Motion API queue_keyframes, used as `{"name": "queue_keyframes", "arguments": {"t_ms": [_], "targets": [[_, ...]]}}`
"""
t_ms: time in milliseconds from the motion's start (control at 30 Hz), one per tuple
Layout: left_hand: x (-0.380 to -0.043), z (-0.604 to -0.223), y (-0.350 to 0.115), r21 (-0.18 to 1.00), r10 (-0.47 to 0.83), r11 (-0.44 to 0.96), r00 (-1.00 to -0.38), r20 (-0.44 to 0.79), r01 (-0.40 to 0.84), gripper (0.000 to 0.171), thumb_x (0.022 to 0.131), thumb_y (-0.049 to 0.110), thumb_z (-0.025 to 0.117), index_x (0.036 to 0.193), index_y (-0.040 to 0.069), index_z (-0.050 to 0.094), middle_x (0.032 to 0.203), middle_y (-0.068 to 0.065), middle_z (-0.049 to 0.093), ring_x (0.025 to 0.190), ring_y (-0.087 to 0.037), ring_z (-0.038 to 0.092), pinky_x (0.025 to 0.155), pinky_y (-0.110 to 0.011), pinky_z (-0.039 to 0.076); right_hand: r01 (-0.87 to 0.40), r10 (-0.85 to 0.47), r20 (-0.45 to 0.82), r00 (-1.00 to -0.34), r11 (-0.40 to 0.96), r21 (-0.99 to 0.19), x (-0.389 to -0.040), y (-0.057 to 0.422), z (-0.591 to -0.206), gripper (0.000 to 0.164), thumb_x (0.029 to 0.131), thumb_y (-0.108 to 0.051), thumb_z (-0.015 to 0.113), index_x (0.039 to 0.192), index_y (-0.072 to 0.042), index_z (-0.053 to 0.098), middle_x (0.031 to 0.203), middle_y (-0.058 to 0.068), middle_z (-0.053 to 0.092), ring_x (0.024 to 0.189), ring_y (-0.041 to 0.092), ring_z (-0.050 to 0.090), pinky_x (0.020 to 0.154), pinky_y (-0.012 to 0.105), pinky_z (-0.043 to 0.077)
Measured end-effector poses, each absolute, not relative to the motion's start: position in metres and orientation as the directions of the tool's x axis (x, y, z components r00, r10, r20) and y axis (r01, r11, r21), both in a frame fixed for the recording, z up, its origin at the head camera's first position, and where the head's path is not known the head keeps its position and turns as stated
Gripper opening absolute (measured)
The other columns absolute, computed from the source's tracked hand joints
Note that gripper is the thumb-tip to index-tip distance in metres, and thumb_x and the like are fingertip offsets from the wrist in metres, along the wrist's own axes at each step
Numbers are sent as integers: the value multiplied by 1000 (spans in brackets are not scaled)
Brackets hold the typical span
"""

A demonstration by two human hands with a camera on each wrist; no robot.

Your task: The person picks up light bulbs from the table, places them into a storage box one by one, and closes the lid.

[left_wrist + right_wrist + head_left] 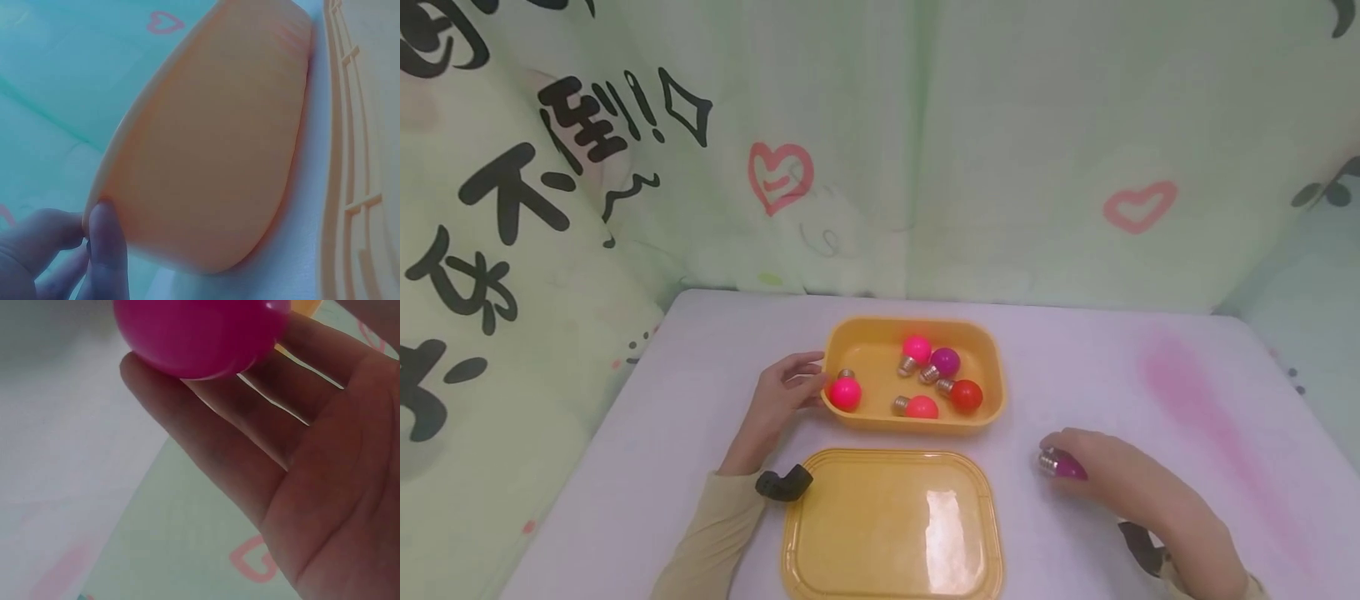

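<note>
Pinching yellow bin (868, 354) just right of left hand (781, 402), grasping purple bulb (1066, 466) in right hand (1135, 479), well apart from bin; might drop glossy bulb through too slack a hold.

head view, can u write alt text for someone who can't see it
A person's right hand holds a purple bulb at a white table, while the left hand grips the left end of a yellow tub holding five more bulbs. A flat yellow lid lies in front of the tub, and a pale green curtain hangs behind.
</note>
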State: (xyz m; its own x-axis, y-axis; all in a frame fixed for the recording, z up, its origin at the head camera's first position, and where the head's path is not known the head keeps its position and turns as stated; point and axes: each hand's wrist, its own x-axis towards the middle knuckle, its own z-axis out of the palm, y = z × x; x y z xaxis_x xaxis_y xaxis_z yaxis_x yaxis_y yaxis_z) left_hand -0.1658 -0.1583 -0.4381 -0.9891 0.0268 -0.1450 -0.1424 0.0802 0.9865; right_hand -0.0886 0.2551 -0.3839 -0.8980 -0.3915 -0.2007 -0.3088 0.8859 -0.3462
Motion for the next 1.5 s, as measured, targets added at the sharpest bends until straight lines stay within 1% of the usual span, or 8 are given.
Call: {"name": "queue_keyframes", "arguments": {"t_ms": [200, 333, 533, 733, 1000, 1333, 1500], "targets": [[-166, -437, -158, 985, 38, 89, -988, -149, -145, 44, 93, 18, 70, 134, 7, 58, 116, -16, 61, 90, -19, 68, 78, -28, 61, -311, -387, -197, -901, 891, -331, -89, 252, -380, 35, 83, -22, 79, 114, -9, 69, 106, 2, 72, 101, 25, 67, 93, 53, 53], [-165, -436, -158, 986, 37, 84, -988, -147, -144, 43, 93, 17, 70, 133, 6, 58, 116, -16, 60, 88, -18, 67, 77, -28, 61, -299, -379, -201, -904, 893, -337, -89, 247, -375, 35, 83, -24, 79, 114, -11, 69, 106, 0, 71, 101, 24, 66, 94, 52, 53], [-164, -436, -158, 984, 20, 83, -987, -158, -156, 42, 93, 16, 70, 132, 6, 59, 115, -16, 60, 86, -18, 67, 75, -28, 61, -319, -397, -183, -899, 883, -345, -89, 242, -370, 34, 84, -25, 78, 114, -12, 70, 102, -4, 70, 96, 19, 66, 93, 50, 55], [-164, -436, -158, 986, 29, 85, -988, -149, -146, 43, 93, 17, 70, 133, 7, 59, 116, -16, 61, 88, -18, 67, 77, -28, 61, -289, -377, -209, -902, 888, -358, -94, 239, -368, 38, 84, -28, 79, 117, -11, 69, 105, -1, 71, 98, 21, 66, 91, 51, 55], [-165, -435, -157, 987, 29, 77, -989, -147, -144, 42, 93, 16, 70, 132, 6, 59, 115, -15, 60, 85, -17, 67, 76, -28, 61, -377, -433, -98, -896, 859, -346, -101, 232, -356, 25, 84, -24, 79, 107, -15, 73, 92, -10, 67, 88, 12, 63, 87, 43, 58], [-164, -433, -156, 985, 15, 88, -989, -150, -148, 42, 93, 15, 70, 132, 7, 59, 116, -14, 60, 85, -18, 67, 76, -28, 61, -411, -457, -57, -888, 842, -349, -106, 219, -340, 30, 82, -22, 81, 110, -15, 73, 93, -10, 66, 87, 11, 62, 83, 39, 59], [-164, -435, -157, 985, 15, 89, -989, -149, -148, 41, 93, 15, 70, 132, 7, 59, 115, -14, 61, 86, -18, 67, 76, -28, 61, -404, -447, -45, -893, 842, -356, -109, 212, -334, 32, 82, -23, 81, 112, -14, 72, 96, -7, 67, 89, 12, 62, 84, 40, 59]]}}
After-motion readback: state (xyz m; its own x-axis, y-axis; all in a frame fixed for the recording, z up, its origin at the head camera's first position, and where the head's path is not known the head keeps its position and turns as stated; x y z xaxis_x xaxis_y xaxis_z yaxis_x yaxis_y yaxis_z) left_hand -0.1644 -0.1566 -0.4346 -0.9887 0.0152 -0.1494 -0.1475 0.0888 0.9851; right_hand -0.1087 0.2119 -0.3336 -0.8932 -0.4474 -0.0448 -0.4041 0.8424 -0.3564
